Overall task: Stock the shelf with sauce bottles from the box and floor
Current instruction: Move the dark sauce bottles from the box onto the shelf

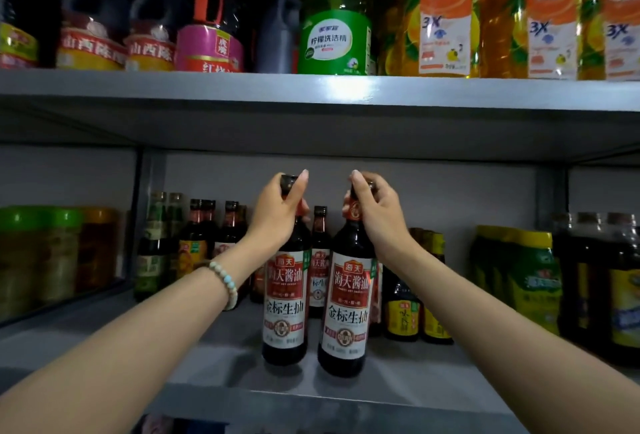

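Observation:
Two dark sauce bottles with red and white labels stand upright side by side near the front of the grey middle shelf [214,361]. My left hand [277,212] grips the neck and cap of the left sauce bottle [284,309]. My right hand [375,212] grips the neck of the right sauce bottle [346,316]. Both bottle bases touch the shelf or sit just above it. A third matching bottle [319,260] stands behind, between them.
Small dark bottles [197,243] stand at the back left, green-capped jars [41,257] far left. Yellow-labelled bottles [415,309] and yellow-green pouches [526,278] fill the right. The upper shelf [311,91] holds large jugs and orange detergent bottles [446,18] close overhead.

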